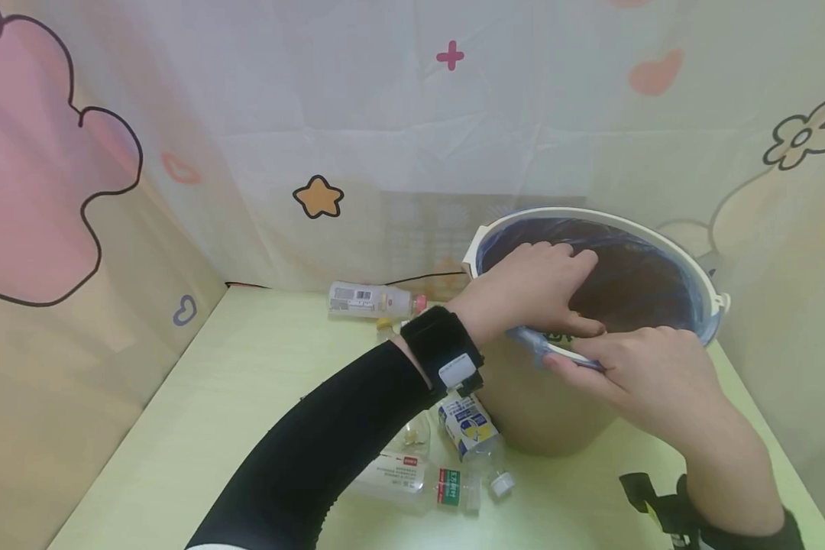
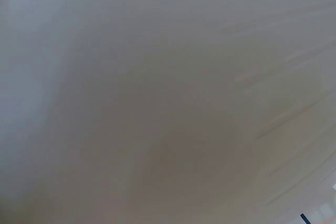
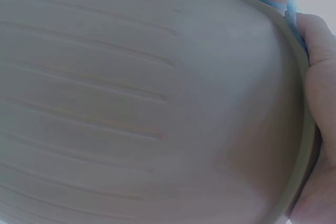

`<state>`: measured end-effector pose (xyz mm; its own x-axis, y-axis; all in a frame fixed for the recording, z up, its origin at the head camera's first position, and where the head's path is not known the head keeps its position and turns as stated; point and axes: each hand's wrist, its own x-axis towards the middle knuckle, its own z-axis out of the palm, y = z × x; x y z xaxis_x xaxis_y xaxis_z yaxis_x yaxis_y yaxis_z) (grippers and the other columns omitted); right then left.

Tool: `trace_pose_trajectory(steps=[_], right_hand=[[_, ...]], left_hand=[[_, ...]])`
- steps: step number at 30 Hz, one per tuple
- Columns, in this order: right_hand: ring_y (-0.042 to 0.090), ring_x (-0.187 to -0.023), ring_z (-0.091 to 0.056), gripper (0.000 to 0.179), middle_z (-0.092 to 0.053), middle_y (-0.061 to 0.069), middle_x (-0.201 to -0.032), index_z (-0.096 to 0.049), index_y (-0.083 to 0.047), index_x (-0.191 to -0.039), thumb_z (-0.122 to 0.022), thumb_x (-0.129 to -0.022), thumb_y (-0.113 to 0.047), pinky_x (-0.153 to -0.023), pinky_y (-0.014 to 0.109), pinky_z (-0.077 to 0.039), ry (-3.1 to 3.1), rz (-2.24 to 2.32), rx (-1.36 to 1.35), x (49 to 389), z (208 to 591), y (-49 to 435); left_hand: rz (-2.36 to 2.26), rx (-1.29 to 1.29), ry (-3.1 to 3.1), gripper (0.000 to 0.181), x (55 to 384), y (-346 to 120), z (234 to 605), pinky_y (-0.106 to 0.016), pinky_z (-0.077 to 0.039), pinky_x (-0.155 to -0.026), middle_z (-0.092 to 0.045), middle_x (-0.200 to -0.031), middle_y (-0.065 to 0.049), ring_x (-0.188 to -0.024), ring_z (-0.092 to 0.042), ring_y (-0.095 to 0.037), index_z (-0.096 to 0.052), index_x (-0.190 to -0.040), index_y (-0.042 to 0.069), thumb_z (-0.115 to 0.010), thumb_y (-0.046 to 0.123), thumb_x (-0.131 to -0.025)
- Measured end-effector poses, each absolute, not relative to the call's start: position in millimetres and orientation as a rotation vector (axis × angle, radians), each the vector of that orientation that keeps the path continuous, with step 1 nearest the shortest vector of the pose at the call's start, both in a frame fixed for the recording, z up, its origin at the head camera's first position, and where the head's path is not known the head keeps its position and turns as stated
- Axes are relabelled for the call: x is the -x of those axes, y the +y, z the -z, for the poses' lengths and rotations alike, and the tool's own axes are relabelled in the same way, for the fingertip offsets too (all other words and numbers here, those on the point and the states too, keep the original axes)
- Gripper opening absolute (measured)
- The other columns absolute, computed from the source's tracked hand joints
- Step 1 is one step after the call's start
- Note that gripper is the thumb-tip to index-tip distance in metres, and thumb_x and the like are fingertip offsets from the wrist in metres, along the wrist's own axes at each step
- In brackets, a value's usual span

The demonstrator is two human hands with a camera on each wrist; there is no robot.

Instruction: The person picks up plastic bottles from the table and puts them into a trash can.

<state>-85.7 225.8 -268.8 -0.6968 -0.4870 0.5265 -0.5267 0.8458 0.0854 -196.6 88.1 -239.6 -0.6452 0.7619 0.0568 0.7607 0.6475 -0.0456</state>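
A beige trash can (image 1: 543, 405) with a white rim (image 1: 591, 216) stands at the right, lined with a blue plastic trash bag (image 1: 687, 267). My right hand (image 1: 660, 382) grips the near rim, its thumb along the outside and its fingers over the inside. The bag's edge folds over the rim beside that thumb. Reaching across the near left rim, my left hand (image 1: 536, 286) dips into the can; its fingertips are hidden there. A bit of green shows below its thumb. Only the can's ribbed wall (image 2: 173, 103) fills the left wrist view.
Several plastic bottles lie left of the can: one with a pink cap (image 1: 364, 299), one with a blue label (image 1: 470, 428) and one with a green-and-red band (image 1: 412, 480). My left sleeve (image 1: 330, 435) partly covers them. A printed curtain (image 1: 385, 99) hangs behind the pale table (image 1: 199, 397).
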Motion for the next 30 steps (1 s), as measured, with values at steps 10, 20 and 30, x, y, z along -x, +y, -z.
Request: trace_pose_trajectory(steps=[10, 20, 30], right_hand=[[0.004, -0.037, -0.021, 0.044, -0.024, -0.017, -0.043, -0.036, -0.031, -0.051, -0.067, -0.077, -0.048, -0.037, 0.026, -0.014, -2.461, -0.087, -0.748, 88.0, 268.2, 225.0], [0.004, -0.037, -0.021, 0.041, -0.024, -0.017, -0.041, -0.039, -0.033, -0.050, -0.068, -0.075, -0.047, -0.036, 0.026, -0.014, -2.439, -0.096, -0.753, 87.3, 267.5, 224.7], [0.004, -0.038, -0.024, 0.034, -0.026, -0.019, -0.043, -0.045, -0.036, -0.054, -0.069, -0.074, -0.049, -0.036, 0.026, -0.016, -2.449, -0.097, -0.756, 87.5, 268.8, 224.7]], left_hand=[[0.198, 1.312, -2.685, 0.054, 199.6, 82.0, 235.0, -0.025, -0.048, -0.080, -0.060, -0.108, 0.004, -0.093, -0.052, -0.009, -0.051, -0.124, 0.018, -0.054, 0.056, -0.085], [0.518, 1.416, -2.443, 0.039, 184.9, 37.1, 207.5, -0.019, -0.044, -0.080, -0.060, -0.106, 0.006, -0.095, -0.051, -0.002, -0.056, -0.118, 0.018, -0.056, 0.042, -0.087], [0.526, 1.457, -2.288, 0.037, 166.6, -37.7, 202.1, -0.023, -0.046, -0.075, -0.060, -0.101, 0.004, -0.090, -0.050, -0.007, -0.059, -0.117, 0.012, -0.060, 0.033, -0.086]])
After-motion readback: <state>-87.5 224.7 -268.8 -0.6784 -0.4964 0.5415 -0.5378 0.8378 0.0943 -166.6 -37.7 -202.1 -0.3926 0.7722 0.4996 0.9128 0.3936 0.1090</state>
